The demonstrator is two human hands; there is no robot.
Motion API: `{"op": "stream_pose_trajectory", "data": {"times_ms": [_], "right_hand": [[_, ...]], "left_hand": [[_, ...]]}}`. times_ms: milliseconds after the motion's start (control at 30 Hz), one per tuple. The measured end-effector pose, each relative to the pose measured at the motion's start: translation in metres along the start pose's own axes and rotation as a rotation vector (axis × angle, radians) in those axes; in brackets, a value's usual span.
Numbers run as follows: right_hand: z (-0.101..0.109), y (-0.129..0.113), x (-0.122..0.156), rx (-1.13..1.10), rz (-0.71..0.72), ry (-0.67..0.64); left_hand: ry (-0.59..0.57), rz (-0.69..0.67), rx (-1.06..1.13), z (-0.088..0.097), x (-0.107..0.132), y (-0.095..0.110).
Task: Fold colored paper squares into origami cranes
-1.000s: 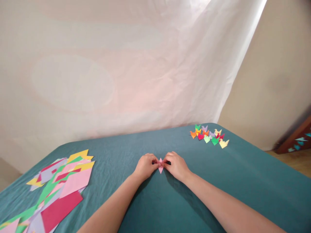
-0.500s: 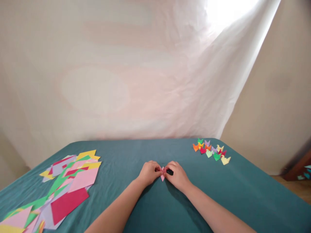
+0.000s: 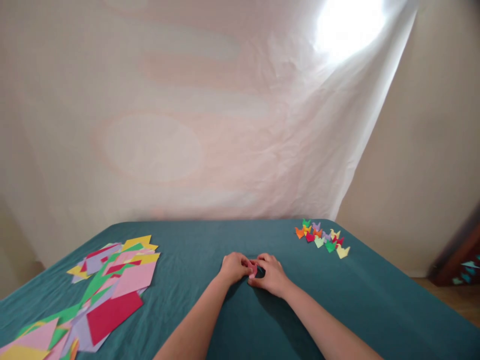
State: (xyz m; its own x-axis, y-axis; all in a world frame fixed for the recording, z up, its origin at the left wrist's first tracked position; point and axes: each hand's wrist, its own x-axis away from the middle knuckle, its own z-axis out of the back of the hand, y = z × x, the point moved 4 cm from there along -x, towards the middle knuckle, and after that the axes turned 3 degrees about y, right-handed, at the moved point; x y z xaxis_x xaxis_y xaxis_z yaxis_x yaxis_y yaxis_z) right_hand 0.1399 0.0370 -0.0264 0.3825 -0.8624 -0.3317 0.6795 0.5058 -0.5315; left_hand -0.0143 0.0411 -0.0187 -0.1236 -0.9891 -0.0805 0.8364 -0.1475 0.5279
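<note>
At the near left of the table (image 3: 232, 337) we have loose coloured paper sheets (image 3: 114, 315) in an overlapping spread: pink, yellow, green, lilac, with a large red one toward our forearms. Farther in, midway across, a small pink folded paper (image 3: 254, 271) sits between our two hands. Our left hand (image 3: 234, 268) pinches it; our right hand (image 3: 273, 276) curves around its other side, forefinger at the far end and thumb near the close end, but we cannot tell whether it grips. Our fingers block much of the paper from view. Beyond, well apart to the right, small folded birds (image 3: 330, 246) stand close together in orange, red, green, yellow and lilac. Past the table's far edge hangs a pale cloth (image 3: 225, 125), glaring white at upper right, with a beige wall (image 3: 420, 165) beside it. At far right, a blurred brown object (image 3: 446, 262) bears pale blue shapes.
</note>
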Motion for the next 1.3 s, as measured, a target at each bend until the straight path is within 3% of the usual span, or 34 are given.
{"op": "stream_pose_trajectory", "data": {"times_ms": [467,833,1167,1300], "right_hand": [[0.0045,0.0002,0.0007,-0.003,-0.077,0.149],[0.0073,-0.0066,0.0042,0.032,-0.049,0.142],[0.0079,-0.0029,0.0041,0.052,-0.039,0.038],[0.0104,-0.0033,0.0035,0.028,-0.039,0.067]], "left_hand": [[0.022,-0.024,0.047,-0.0003,-0.0003,-0.0026],[0.007,-0.012,0.046,-0.0002,-0.0021,-0.0047],[0.003,0.023,0.034,-0.001,-0.0034,-0.0039],[0.003,0.027,0.029,0.0008,-0.0028,-0.0007]]}}
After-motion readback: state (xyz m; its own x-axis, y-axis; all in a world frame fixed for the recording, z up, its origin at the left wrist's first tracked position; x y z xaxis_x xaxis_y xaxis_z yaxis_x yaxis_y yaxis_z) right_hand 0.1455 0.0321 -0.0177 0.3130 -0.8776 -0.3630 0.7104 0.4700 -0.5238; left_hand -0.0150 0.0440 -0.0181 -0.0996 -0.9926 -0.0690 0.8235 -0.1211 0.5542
